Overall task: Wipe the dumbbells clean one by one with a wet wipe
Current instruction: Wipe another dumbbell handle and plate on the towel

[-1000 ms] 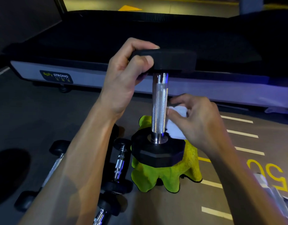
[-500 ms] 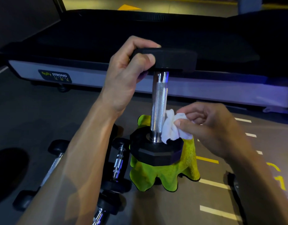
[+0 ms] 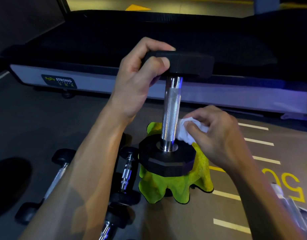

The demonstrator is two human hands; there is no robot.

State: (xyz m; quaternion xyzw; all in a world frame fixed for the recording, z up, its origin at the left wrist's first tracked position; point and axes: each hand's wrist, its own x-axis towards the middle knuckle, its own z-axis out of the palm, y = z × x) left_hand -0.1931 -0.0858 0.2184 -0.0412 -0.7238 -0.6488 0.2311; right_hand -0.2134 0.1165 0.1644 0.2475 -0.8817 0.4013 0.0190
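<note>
A black-ended dumbbell with a knurled chrome handle stands upright on a lime-green microfibre cloth on the floor. The left hand grips its top end, fingers curled over the edge. The right hand pinches a crumpled white wet wipe against the lower handle.

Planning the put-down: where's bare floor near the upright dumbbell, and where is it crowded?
Free: grey floor between the treadmill and the small dumbbells; lined floor right of the green cloth, below the right hand. Crowded: left of the cloth, where the small dumbbells lie under the left hand's forearm.
</note>
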